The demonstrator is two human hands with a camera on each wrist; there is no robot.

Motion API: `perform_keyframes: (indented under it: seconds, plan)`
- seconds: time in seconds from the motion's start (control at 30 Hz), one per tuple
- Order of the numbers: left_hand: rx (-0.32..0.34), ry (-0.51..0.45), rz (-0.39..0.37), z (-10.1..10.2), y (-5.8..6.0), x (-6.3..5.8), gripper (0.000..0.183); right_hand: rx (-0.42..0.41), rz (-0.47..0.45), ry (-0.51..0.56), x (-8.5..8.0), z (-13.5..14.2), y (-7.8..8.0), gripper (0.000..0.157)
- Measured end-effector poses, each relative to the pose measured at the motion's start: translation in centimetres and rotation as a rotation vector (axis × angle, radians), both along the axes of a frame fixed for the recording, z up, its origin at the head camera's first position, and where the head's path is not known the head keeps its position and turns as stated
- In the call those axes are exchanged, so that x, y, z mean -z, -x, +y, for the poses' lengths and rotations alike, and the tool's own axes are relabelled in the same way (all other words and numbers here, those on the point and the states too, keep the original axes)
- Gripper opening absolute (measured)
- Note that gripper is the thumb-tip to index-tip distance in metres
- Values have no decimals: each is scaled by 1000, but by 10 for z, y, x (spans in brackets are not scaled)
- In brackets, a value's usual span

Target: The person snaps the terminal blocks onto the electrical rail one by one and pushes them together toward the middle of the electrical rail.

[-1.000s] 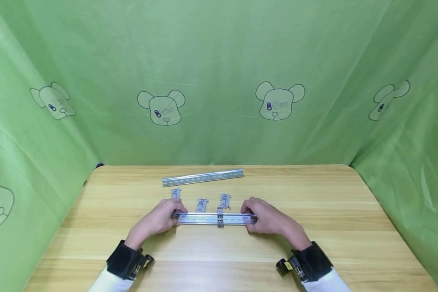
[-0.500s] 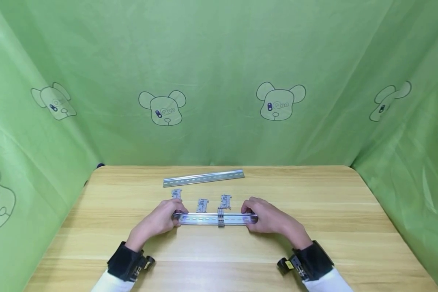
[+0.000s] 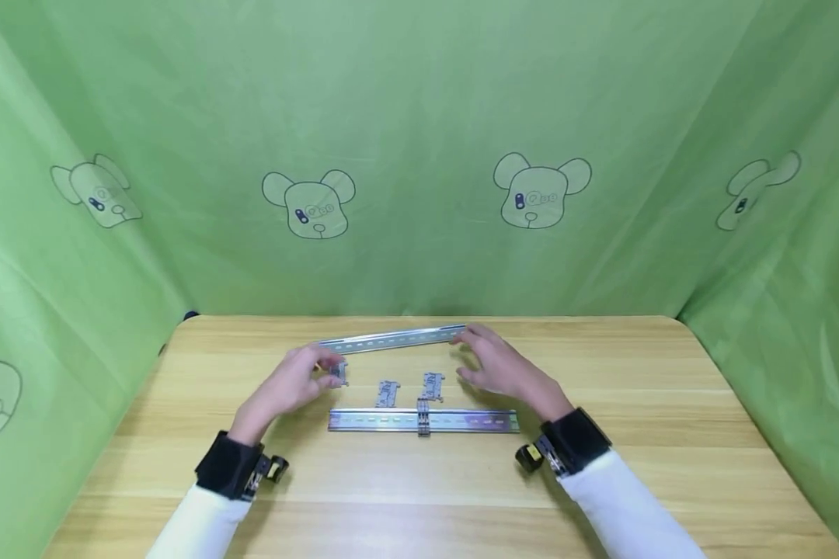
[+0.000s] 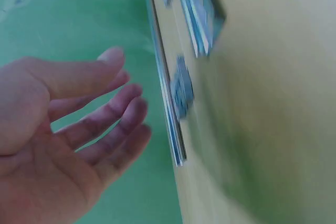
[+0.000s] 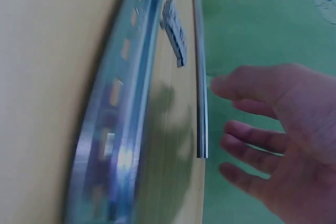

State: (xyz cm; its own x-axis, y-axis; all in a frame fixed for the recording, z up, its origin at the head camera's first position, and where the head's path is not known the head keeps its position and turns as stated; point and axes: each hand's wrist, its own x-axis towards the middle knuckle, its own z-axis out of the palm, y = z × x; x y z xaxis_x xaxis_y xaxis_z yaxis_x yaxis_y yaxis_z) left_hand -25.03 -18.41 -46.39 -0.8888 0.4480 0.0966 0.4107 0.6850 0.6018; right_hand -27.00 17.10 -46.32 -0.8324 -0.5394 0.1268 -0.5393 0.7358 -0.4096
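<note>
Near rail [image 3: 377, 420] lies on table [image 3: 391, 512], clipped-on piece [image 3: 422, 418] straddling its middle. Three loose blocks [image 3: 387, 394] just beyond. Left hand [image 3: 290, 380] near leftmost block, thumb and fingers parted, loosely bent, holding nothing. Right hand [image 3: 503, 369] likewise parted, bare, near right end of far rail [image 3: 391, 340], which slants slightly. Best approach, likely: pinch both ends evenly, lift level, clear loose blocks.

Green cloth walls [image 3: 419, 93] with round-eared animal-head outlines [image 3: 319, 208] behind and beside a pale wood-grain tabletop [image 3: 643, 373].
</note>
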Motion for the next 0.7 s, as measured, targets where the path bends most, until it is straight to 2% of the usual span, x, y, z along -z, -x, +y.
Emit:
perform_keyframes:
  seconds: [0.13, 0.23, 0.5, 0.7]
  plan:
    - [-45, 36, 42, -1, 26, -3, 38, 30, 3, -31, 0, -8, 24, 53]
    - [-48, 74, 25, 2, 38, -2, 40, 35, -11, -50, 4, -12, 37, 55]
    - [-42, 139, -18, 8, 57, 10, 35, 9, 8, -110, 21, -17, 61, 48]
    - [-33, 153, -19, 4, 67, 14, 35, -12, 31, -126, 23, -19, 70, 36]
